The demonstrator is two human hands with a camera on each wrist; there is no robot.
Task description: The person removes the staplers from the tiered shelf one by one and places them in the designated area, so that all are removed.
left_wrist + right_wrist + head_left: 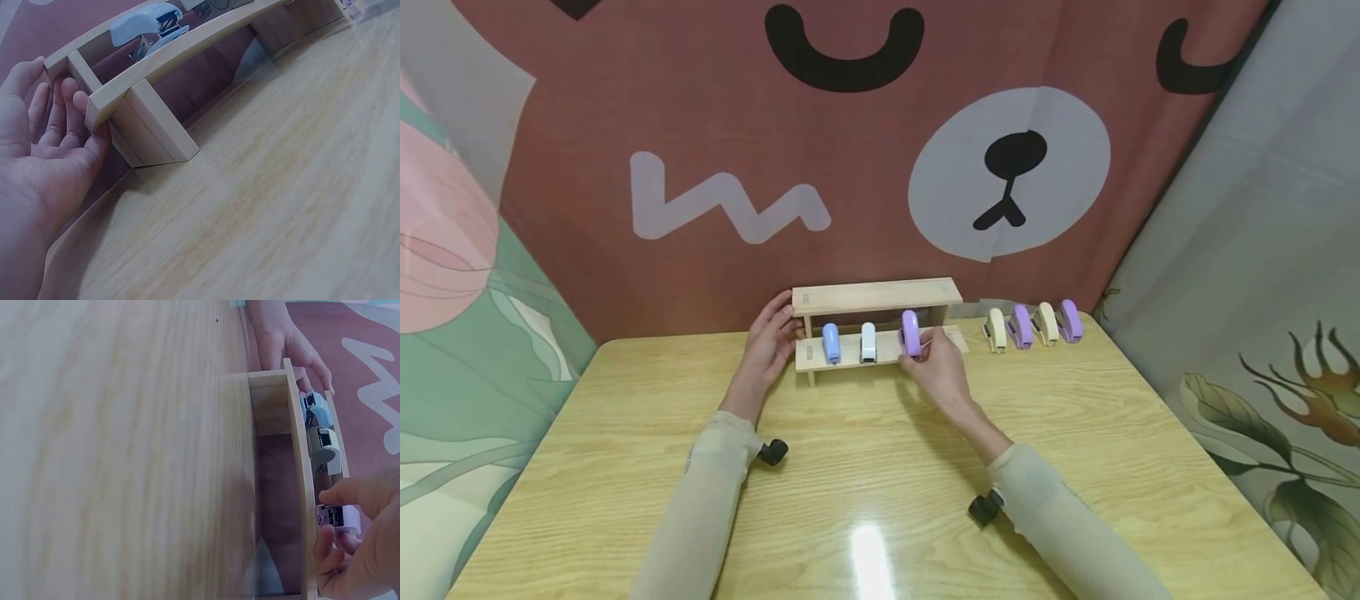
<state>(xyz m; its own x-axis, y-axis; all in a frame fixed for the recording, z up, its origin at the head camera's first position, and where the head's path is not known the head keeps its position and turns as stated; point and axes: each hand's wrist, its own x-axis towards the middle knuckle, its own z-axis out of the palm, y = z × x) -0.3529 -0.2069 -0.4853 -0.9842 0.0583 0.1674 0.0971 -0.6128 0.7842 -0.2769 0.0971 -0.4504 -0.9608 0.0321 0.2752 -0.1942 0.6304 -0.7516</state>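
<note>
**Right hand (942, 364) pinches purple stapler (910, 332) at lower tier (887, 343) of wooden rack (880, 297)**

Right grip: closed on the purple stapler, thumb on one side, fingers on the other. Stapler is upright at the lower tier, toward the right end. Can't tell if its base bears on the wood.

Left hand (767, 342): at the rack's left end, gripping it. Left wrist view has a digit on one board's corner, others curled in around the end of the board nearer the camera.

Also on the lower tier, left to right: blue stapler (831, 342), white stapler (868, 342). Both upright, apart from each other; white one sits between blue and the held purple.

Right of the rack, four more stand in a row on the desk (647, 433): first cream stapler (996, 329), second purple stapler (1021, 327), second cream stapler (1046, 323), third purple stapler (1071, 321). Close together, slightly tilted in the head view.

Rack stands on the desk, near the back edge. Reddish-brown cloth (722, 275) with a printed animal face hangs behind. Light sleeves (1067, 517) on both arms.
</note>
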